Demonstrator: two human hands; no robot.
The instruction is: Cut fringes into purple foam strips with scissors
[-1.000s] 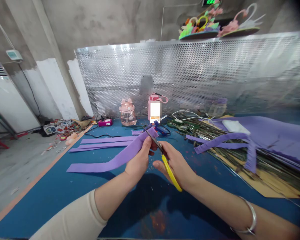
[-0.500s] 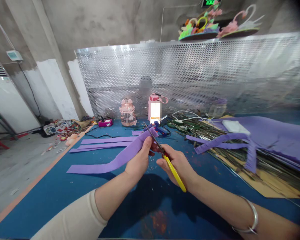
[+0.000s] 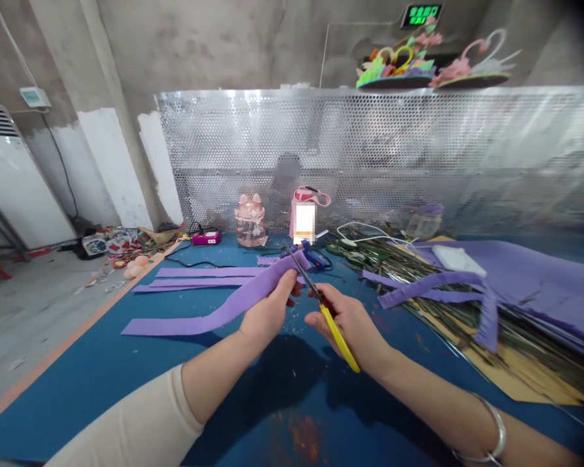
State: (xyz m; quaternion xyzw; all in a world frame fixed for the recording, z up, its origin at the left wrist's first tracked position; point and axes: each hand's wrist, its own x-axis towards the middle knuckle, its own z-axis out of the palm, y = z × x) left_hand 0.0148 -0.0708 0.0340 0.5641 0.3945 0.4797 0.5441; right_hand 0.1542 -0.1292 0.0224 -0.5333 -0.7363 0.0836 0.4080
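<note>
Around the handles of the yellow-handled scissors [image 3: 338, 340], the right hand [image 3: 363, 331] curls its fingers; left of the scissors, the left hand [image 3: 265, 314] pinches a purple strip [image 3: 168, 326] by the blades. Trimming seems underway, calling for steadiness.

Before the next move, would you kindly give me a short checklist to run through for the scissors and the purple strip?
1. Purple strip held in left hand: ok.
2. Yellow-handled scissors in right hand: ok.
3. All left fingers clear of the blades: cannot tell, some are hidden.
4. Bracelet away from the scissors: ok.
5. Blue tabletop free of scraps: not ok, small bits lie on it.
</note>
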